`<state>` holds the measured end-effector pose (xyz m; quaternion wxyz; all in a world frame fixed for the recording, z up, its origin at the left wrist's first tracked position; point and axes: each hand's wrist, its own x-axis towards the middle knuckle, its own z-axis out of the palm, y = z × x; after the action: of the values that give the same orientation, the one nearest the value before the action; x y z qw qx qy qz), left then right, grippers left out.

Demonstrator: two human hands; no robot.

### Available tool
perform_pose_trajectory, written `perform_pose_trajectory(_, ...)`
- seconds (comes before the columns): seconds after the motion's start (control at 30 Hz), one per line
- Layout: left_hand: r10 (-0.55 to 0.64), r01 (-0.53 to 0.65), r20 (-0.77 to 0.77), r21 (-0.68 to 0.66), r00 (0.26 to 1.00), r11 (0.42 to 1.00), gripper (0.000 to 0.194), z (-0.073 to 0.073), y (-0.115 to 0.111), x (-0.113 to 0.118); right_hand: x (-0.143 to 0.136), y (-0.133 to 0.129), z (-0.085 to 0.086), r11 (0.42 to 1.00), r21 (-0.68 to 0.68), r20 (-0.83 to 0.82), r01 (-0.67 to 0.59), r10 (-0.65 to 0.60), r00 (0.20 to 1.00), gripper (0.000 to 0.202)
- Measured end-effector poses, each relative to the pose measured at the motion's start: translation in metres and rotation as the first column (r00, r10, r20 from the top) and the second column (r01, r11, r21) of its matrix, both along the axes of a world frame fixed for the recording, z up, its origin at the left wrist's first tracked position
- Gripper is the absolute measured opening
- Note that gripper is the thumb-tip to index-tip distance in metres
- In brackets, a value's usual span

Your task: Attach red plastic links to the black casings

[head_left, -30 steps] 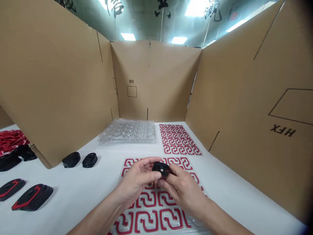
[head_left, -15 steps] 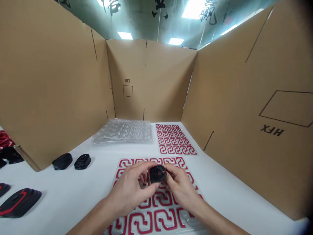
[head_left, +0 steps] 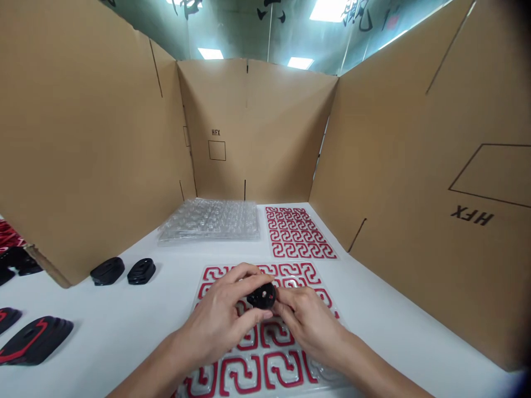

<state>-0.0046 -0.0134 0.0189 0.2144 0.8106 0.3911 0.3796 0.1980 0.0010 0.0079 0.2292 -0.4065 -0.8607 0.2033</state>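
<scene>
Cardboard walls [head_left: 257,110] screen a white table [head_left: 157,304] where a tray [head_left: 262,376] of red strips [head_left: 224,378] lies, presumably for easy reach, beneath the left hand [head_left: 219,312] and right hand [head_left: 309,315], between which sits a black part [head_left: 259,299], pinched by left thumb and fingers, seemingly for steadiness, while right fingertips press together at its edge.

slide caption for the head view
Left hand and right hand hold a black rounded part over a clear plastic tray of red hooked strips.
</scene>
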Motion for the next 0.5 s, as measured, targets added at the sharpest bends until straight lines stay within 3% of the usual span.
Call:
perform_pose_trajectory(0.23, -0.085, 0.085, 0.006, -0.052, 0.996, 0.995, 0.054, -0.003, 0.002, 0.002, 0.004, 0.000, 0.005, 0.963, -0.264, -0.013, -0.060, 0.059, 0.998, 0.029)
perform_pose_trajectory(0.33, -0.057, 0.058, 0.021, -0.054, 0.998, 0.997, 0.056, -0.007, 0.001, 0.005, 0.001, -0.001, 0.007, 0.965, -0.262, -0.021, -0.030, 0.025, 0.999, 0.028)
perform_pose_trajectory(0.5, 0.000, -0.003, -0.125, -0.027, 0.992, 1.000, 0.057, -0.012, 0.002, 0.003, 0.000, -0.001, 0.012, 0.981, -0.192, 0.070, 0.027, -0.014, 0.997, 0.026)
